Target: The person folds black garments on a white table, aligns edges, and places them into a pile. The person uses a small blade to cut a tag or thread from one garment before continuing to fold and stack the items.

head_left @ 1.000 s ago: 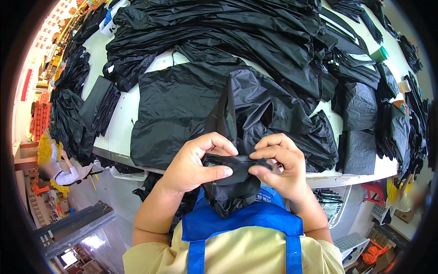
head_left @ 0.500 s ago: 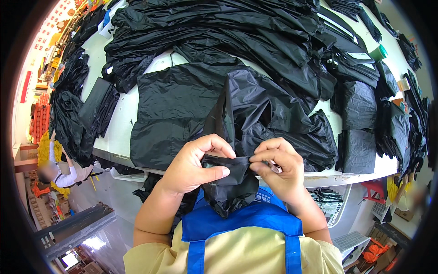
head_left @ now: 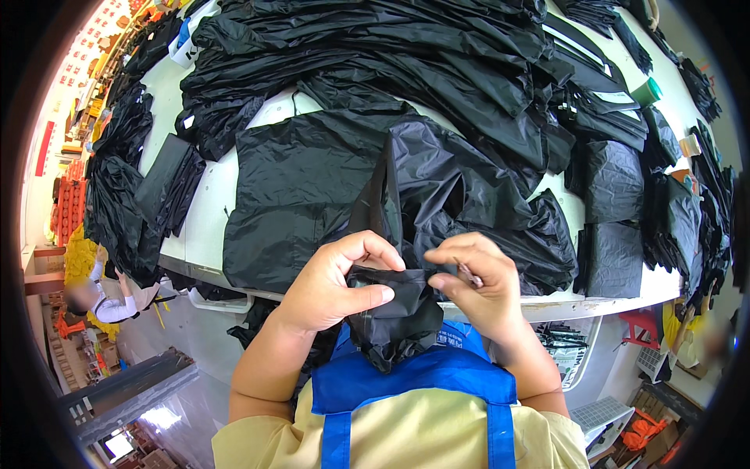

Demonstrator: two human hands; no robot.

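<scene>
A piece of thin, shiny black fabric (head_left: 437, 160) drapes from the table down over its front edge. My left hand (head_left: 332, 277) pinches a seamed edge of this fabric between thumb and fingers, and the loose end hangs in front of my blue apron (head_left: 414, 383). Just right of that edge is my right hand (head_left: 480, 281), its thumb and forefinger a little apart. A small metallic tool (head_left: 469, 273) is tucked in its curled fingers; its kind is mostly hidden.
The white table (head_left: 207, 203) carries long heaps of black fabric (head_left: 375, 59). Folded black bundles (head_left: 615, 227) are stacked at the right, near a green cone (head_left: 647, 92). Another person (head_left: 105, 293) is at the far left. A white crate (head_left: 601, 426) stands low right.
My right thumb and forefinger have parted and come off the seamed edge, the forefinger lifting slightly. My left hand and the fabric are nearly unmoved.
</scene>
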